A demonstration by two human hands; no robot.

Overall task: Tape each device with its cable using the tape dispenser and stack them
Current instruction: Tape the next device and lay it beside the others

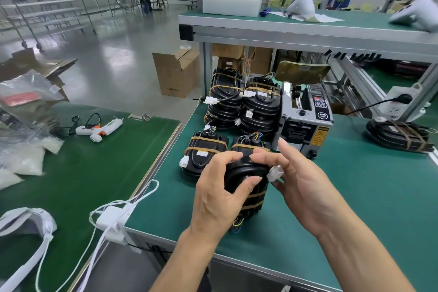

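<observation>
Green bench (355,185), right of centre. Tape dispenser (304,116) at the far middle of it, front slot facing the near edge. Just left of the dispenser, two tall stacks of taped devices (244,106); nearer than those, two short stacks (206,152), each top unit banded with brown tape, white plugs sticking out at the sides. One taped bundle (400,135) lies alone, far right.

Device in hand (246,187): black, held over the bench just near of the short stacks, two brown tape bands visible on its near half, coloured wires hanging below the near end.

Left hand (218,194): fingers curled round the device's left side, thumb across its face, fingertips up at the far edge.
Right hand (301,182): on the right side, lower fingers curled by the white plug (275,173), index finger straight. Whether it pinches the plug or only cradles it, cannot tell.

Judgement: cable being tucked before more tape or stacking.

Risks:
- Far end looks unbanded; cable may spring loose if released.
- Protruding plug could catch a neighbouring stack on set-down and topple it.
- Hanging wires may get trapped under the unit, making it sit tilted.
</observation>
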